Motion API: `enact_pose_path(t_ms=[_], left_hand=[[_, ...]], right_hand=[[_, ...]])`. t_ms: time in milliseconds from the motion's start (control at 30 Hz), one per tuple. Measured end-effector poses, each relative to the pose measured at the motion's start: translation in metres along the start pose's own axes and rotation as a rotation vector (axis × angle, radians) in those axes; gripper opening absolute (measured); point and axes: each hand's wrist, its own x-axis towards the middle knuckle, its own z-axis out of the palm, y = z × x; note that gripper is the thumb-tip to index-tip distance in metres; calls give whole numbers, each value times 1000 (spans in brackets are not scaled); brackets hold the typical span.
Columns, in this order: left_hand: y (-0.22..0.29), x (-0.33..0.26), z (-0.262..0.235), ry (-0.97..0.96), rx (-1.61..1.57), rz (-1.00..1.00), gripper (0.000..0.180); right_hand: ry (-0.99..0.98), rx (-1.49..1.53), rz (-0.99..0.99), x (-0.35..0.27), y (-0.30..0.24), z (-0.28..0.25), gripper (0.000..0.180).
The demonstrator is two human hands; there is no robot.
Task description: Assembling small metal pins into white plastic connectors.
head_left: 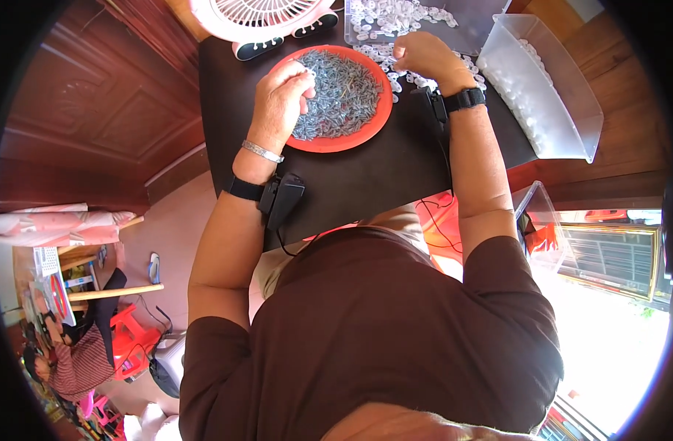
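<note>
My left hand (281, 95) hovers over the left side of a round orange plate (366, 126) heaped with small grey metal parts (344, 92). Its fingertips are pinched together on a small part at the plate's edge. My right hand (425, 55) rests farther back on a pile of small white plastic pieces (384, 18), fingers curled down into them. What it grips is hidden under the fingers. Both wrists wear black straps with small black devices.
A dark table (366, 176) carries everything. A pink and white fan (259, 18) stands at the back left. A clear plastic bin (542, 88) with white pieces sits at the right edge. Another person sits at the lower left near a red stool (131, 338).
</note>
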Motion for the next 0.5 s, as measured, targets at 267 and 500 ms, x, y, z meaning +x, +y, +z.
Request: enact_pose_path(t_ms=[267, 500], left_hand=[[-3, 0, 2, -21, 14, -7, 17], [2, -1, 4, 14, -41, -26, 18]], right_hand=[[14, 232, -76, 6, -10, 10, 26], [-26, 256, -55, 6, -3, 9, 24]])
